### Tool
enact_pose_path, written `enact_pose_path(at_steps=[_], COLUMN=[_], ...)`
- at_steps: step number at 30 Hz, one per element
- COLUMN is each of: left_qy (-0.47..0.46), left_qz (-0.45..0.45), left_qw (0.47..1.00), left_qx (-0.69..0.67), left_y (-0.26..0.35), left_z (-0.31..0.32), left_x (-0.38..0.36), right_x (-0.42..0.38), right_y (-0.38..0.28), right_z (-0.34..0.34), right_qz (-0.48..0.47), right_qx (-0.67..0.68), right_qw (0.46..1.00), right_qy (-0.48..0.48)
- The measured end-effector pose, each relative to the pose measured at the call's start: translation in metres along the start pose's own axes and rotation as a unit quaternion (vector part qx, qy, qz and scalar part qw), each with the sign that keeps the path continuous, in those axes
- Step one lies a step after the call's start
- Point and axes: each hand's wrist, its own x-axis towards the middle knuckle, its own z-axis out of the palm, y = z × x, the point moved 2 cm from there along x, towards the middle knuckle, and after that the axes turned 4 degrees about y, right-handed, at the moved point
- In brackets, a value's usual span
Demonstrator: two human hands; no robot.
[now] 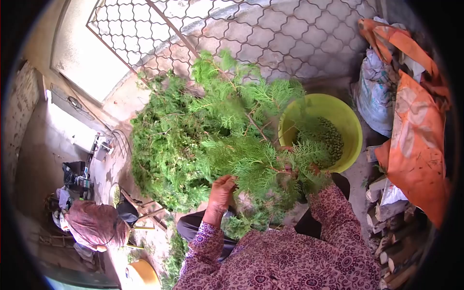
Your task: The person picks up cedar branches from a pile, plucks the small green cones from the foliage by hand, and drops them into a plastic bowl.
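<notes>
A large leafy evergreen branch (251, 157) with flat, feathery green sprays stretches across my lap and up over the pile. My left hand (221, 192) has its fingers pinched together at the branch's lower left edge. Sprays partly cover my right hand (311, 173), which is closed about the stem on the right side of the branch. Just beyond that hand stands a yellow-green tub (355, 140). Small round green cones (331, 140) cover part of its bottom, and some sprays overhang its left rim.
A heap of cut evergreen branches (159, 145) lies ahead on the left. Metal lattice (299, 38) stands behind it. Stuffed sacks (374, 92), orange sheeting (415, 145) and stacked firewood (396, 251) line the right. Another person (94, 222) sits at lower left near a yellow bucket (145, 275).
</notes>
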Motion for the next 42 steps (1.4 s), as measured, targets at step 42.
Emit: enact_pose_path(at_steps=[42], left_qy=[-0.003], left_qz=[0.081], left_qw=[0.983], left_qx=[-0.166], left_y=[0.039], left_z=[0.02], left_x=[-0.001], right_x=[-0.03], right_y=[0.065], right_z=[0.062], right_qz=[0.252], right_qx=[0.166], right_qw=[0.938], right_qy=[-0.172])
